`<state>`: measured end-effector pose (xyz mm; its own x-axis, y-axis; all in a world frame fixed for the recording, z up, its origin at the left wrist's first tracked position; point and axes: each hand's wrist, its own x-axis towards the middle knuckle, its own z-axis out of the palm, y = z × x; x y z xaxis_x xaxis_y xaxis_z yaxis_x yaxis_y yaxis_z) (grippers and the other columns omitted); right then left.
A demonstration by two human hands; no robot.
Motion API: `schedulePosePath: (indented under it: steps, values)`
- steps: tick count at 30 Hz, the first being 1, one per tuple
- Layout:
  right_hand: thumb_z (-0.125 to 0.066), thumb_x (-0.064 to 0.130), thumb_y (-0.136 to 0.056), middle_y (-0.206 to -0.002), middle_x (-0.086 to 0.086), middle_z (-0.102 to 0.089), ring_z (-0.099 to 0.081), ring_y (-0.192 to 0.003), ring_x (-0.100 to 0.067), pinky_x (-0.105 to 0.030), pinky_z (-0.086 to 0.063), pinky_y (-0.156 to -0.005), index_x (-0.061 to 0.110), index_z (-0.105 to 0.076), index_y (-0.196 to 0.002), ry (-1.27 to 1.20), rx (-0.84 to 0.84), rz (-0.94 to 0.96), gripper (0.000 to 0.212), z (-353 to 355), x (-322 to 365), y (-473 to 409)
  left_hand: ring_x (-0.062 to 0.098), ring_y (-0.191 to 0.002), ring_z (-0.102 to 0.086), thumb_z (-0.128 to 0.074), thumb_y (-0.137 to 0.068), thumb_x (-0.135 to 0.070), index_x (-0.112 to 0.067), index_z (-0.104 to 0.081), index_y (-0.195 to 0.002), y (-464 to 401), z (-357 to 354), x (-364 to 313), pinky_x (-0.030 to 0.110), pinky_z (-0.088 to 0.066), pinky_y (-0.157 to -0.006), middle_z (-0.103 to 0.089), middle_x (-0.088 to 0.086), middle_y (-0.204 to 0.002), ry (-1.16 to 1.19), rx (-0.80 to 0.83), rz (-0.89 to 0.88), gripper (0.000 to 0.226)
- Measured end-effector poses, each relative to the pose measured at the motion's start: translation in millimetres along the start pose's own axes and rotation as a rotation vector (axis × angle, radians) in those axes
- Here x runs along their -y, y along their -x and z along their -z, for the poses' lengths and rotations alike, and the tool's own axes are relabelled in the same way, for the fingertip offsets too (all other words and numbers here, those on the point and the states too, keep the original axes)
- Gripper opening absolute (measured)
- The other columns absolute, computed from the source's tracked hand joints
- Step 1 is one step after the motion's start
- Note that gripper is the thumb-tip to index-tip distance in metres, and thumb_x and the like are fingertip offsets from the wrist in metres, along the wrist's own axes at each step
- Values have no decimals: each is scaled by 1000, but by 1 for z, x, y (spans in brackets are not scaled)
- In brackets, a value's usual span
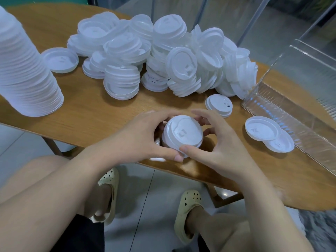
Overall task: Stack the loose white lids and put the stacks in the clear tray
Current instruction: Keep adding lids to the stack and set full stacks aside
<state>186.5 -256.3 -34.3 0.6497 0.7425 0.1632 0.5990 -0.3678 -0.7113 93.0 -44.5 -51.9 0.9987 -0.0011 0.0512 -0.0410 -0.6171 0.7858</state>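
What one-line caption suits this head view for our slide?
Both hands grip a short stack of round white plastic lids at the wooden table's edge, beside a clear plastic tray.

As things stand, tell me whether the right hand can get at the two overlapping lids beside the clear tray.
Probably yes, once free: the two overlapping lids lie uncovered just right of the right hand, but it grips the small lid stack.

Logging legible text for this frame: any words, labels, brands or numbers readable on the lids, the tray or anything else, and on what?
None can be read.
Small stack of lids held in both hands: raised sip-tab marking on top, a moulded shape, no letters legible.
Loose lids by the clear tray: faint embossed marks, too small and blurred to read.
Clear tray: no label visible.
Wooden table: no print.
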Motion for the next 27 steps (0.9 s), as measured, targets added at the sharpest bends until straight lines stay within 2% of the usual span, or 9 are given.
schedulePosePath:
  steps: [3,5,8,11,14,16,18,21,27]
  values:
    - [-80,61,-67,-118,27,-59,-55,-119,2,-7,-43,-89,39,-54,-134,-58,7,-47,75,2,-3,0,4,-118,-55,-90,-67,-57,-54,-50,-139,0,0,0,33,-47,-101,-64,-26,-124,8,2,-8,83]
    - [-78,59,-69,-119,21,-62,-59,-118,-6,-14,-47,-89,37,-57,-136,-156,-24,-82,74,4,-7,-1,5,-116,-55,-89,-68,-58,-51,-51,-139,-1,-1,0,35,-47,-101,-65,-26,-123,-4,-1,-7,81]
    - [-71,57,-78,-120,10,-66,-62,-114,-11,-18,-51,-86,29,-60,-134,-194,-176,-119,64,10,-20,-10,2,-115,-54,-90,-67,-57,-49,-53,-138,-2,-1,1,29,-45,-100,-64,-27,-121,-6,-3,-4,81]
    - [-75,46,-86,-121,4,-63,-60,-111,-8,-13,-49,-84,23,-61,-131,-26,-347,-167,52,16,-37,-24,0,-114,-54,-91,-66,-56,-48,-54,-138,-1,0,1,20,-42,-97,-63,-29,-120,-9,-4,-7,81]
    - [-77,33,-90,-119,2,-57,-57,-114,-17,-28,-47,-96,12,-62,-130,219,-466,-199,47,20,-56,-37,1,-116,-54,-89,-66,-59,-50,-53,-137,-1,0,1,21,-41,-97,-63,-29,-122,-16,1,-19,80]
    - [-75,32,-90,-120,-4,-56,-54,-119,-24,-25,-37,-99,8,-62,-130,306,-475,-236,48,21,-64,-45,1,-115,-53,-88,-64,-62,-51,-53,-136,-1,-1,2,18,-39,-95,-62,-31,-120,-18,-3,-10,80]
    - [-74,33,-90,-125,-10,-55,-51,-123,-28,-27,-35,-100,7,-61,-132,348,-475,-283,51,19,-69,-52,-1,-115,-52,-87,-62,-64,-53,-53,-134,-1,-1,3,13,-37,-92,-59,-35,-117,-19,-13,0,81]
    - [-73,37,-90,-129,-11,-53,-50,-124,-30,-27,-33,-100,6,-58,-133,335,-499,-345,54,16,-72,-60,1,-116,-53,-88,-61,-64,-50,-55,-134,-2,-1,4,17,-41,-96,-62,-32,-117,-14,-10,2,81]
    - [-76,48,-87,-118,-12,-63,-55,-114,-31,-37,-42,-97,6,-62,-122,349,-471,-378,56,10,-75,-66,3,-116,-55,-90,-58,-62,-52,-56,-132,-2,-1,3,25,-43,-101,-64,-29,-117,12,-14,5,82]
